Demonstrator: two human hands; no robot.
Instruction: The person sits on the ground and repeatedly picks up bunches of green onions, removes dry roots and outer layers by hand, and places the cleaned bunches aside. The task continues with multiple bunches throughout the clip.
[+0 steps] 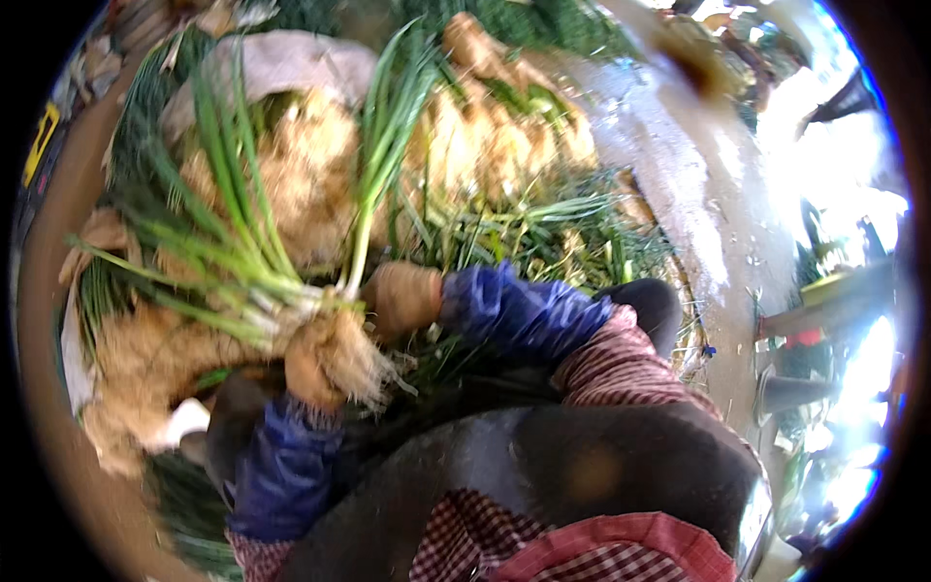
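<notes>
My left hand (314,369) is closed around a bunch of green onions (251,265) near the root end. Their leaves fan out to the upper left, and pale stringy roots (367,367) hang over the fingers on the right. Close beside it, my right hand (404,300) grips the white base of another green onion (367,211), whose leaves point up and away from me. Its fingertips are partly hidden and blurred. Large heaps of green onions with tan, fibrous roots (287,182) lie just beyond both hands.
Loose leaf trimmings (538,240) cover the ground right of the heaps. A whitish cloth (291,58) lies over the far heap. More root bundles (502,138) lie at the back. Wet floor (676,182) runs along the right. A dark apron (567,458) covers my lap.
</notes>
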